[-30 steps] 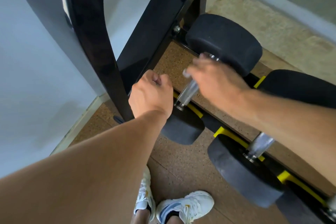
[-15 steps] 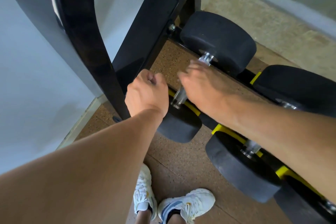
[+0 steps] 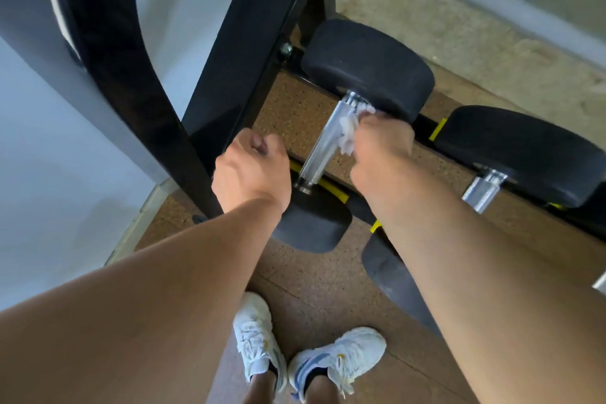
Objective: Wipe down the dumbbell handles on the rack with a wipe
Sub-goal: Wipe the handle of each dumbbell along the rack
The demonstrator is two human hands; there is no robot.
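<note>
Black rack (image 3: 229, 52), yellow-striped rail (image 3: 331, 188), knurled silver handle (image 3: 323, 144), white wipe (image 3: 349, 128), speckled brown floor (image 3: 328, 279).

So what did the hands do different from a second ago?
The right hand slid the white wipe along the shiny handle, down toward the near end, then back up by the far black weight. It kept its grip on the wipe. The left hand stayed curled beside the black rack post.

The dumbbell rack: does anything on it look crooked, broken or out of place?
Nothing stands out. The dumbbells sit level in the rack, and the right hand presses a white wipe against one knurled handle.
</note>
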